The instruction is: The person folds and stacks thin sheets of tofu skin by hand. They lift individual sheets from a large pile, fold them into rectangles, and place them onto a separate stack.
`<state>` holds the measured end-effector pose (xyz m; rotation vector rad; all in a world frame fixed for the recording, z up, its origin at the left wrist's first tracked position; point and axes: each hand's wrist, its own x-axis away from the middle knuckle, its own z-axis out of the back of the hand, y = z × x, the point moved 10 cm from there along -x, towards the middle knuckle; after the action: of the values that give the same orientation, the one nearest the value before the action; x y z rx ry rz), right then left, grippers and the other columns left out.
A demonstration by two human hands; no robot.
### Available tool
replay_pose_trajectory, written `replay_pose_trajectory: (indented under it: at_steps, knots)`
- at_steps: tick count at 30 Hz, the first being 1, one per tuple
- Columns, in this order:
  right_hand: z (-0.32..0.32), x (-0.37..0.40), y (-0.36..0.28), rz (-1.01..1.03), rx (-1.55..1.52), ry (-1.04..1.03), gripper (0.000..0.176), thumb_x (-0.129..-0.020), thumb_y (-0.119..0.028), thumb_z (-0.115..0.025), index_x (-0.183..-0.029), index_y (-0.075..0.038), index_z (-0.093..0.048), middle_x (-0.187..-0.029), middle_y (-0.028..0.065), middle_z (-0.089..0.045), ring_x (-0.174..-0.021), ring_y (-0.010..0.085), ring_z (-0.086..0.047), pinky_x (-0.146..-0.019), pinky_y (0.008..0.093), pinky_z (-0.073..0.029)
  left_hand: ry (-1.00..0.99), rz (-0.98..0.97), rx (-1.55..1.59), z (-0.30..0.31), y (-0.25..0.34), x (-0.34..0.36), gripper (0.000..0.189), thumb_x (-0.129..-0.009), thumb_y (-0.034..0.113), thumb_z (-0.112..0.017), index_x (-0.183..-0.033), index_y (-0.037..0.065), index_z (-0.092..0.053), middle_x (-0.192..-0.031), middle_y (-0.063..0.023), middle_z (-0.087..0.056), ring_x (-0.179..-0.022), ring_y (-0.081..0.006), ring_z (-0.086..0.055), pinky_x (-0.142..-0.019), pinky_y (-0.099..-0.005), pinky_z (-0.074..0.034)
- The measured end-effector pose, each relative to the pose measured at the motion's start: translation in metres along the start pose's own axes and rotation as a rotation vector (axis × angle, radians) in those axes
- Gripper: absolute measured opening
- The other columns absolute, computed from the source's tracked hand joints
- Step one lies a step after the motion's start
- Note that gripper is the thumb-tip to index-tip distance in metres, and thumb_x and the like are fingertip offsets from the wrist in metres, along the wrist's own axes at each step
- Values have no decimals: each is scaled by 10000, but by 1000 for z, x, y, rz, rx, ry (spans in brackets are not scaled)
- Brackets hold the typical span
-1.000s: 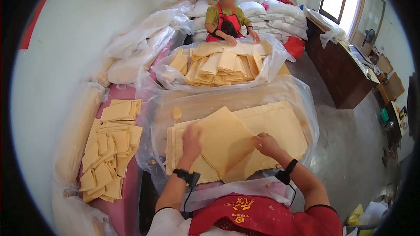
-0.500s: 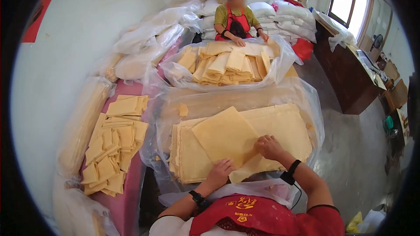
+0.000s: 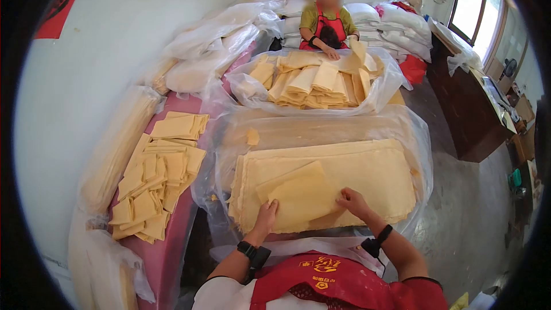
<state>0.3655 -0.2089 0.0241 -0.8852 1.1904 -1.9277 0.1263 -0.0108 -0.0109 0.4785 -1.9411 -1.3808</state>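
The folded sheet (image 3: 301, 189) lies upon the stack of sheets (image 3: 380, 175); the left hand (image 3: 266, 217) holds its near-left edge, the right hand (image 3: 354, 203) is at its right side, grip unclear; uneven pulling could perhaps skew or tear it.

Wearer's hands (image 3: 266, 217): two. Folded sheet (image 3: 304, 192): one. Large stack (image 3: 376, 179): one. Co-worker (image 3: 325, 26): one.

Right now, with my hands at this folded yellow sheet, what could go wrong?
The layers of the folded sheet look offset, so the fold may end uneven. Beneath it is a stack of similar sheets, so the left hand or right hand might snag those. The loosely overlapping pile of folded pieces on the pink table might slide if bumped.
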Motion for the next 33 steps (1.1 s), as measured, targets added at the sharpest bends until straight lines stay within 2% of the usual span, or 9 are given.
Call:
replay_pose_trajectory:
  at_steps: [6,8,11,14,20,22,25,27,33]
  knots:
    - [-20,-40,-31,165,497,260,163,-849,-224,-615,-926,-81,-610,-744,146,-645,-685,272,-647,-619,391,-501,255,12,-643,35,50,3,384,-908,242,-579,-1184,-22,-540,-981,-142,-612,-899,-229,-559,-847,-326,-439]
    - [-24,-49,-37,166,643,290,157,-853,-224,-595,-944,-97,-613,-762,166,-649,-702,315,-653,-625,416,-506,530,-692,-948,26,105,30,504,-818,227,-652,-1257,31,-502,-1214,-209,-524,-1125,-326,-501,-959,-417,-394]
    - [-33,-49,-29,133,710,274,214,-859,-228,-567,-1036,-115,-601,-789,156,-665,-733,346,-654,-641,458,-503,145,-888,-1175,-33,107,57,659,-745,251,-722,-1327,102,-451,-1365,-183,-419,-1316,-356,-340,-1076,-475,-282]
    - [-35,-55,-39,149,784,236,320,-856,-228,-575,-1160,-131,-558,-766,141,-667,-683,349,-649,-622,468,-501,-177,-874,-1418,-87,84,77,686,-742,301,-728,-1346,139,-445,-1381,-168,-413,-1352,-327,-300,-1082,-521,-251]
    - [-39,-28,-91,343,996,292,466,-825,-276,-626,-1251,-123,-514,-1116,129,-625,-1055,268,-593,-848,436,-458,-42,-784,-1529,-72,49,63,650,-751,326,-711,-1327,131,-479,-1404,-167,-400,-1352,-344,-300,-1085,-520,-250]
    - [-75,1,-112,780,999,116,491,-823,-278,-617,-1276,-132,-492,-1265,88,-556,-1186,259,-510,-952,465,-399,-11,-816,-1572,-57,29,51,598,-761,322,-699,-1289,117,-509,-1374,-167,-433,-1327,-346,-340,-1073,-532,-262]
    - [-91,17,-94,885,1043,-62,469,-826,-343,-627,-1229,-121,-534,-1219,75,-590,-1114,261,-561,-973,463,-377,-57,-895,-1609,-47,33,53,466,-796,307,-665,-1185,69,-567,-1271,-163,-521,-1243,-340,-442,-1031,-521,-318]
    - [-79,3,-71,701,1038,-209,432,-829,-361,-633,-1172,-107,-567,-1148,99,-619,-1048,276,-590,-935,454,-405,-109,-937,-1597,-37,41,49,397,-821,296,-643,-1118,36,-596,-1199,-158,-576,-1185,-332,-504,-1001,-498,-362]
    - [-41,-20,-56,171,449,-271,330,-851,-365,-631,-931,-46,-606,-788,206,-639,-752,371,-633,-654,451,-495,-489,-156,-991,-3,50,3,246,-893,306,-567,-943,70,-619,-1016,-135,-646,-895,-313,-637,-739,-425,-492]
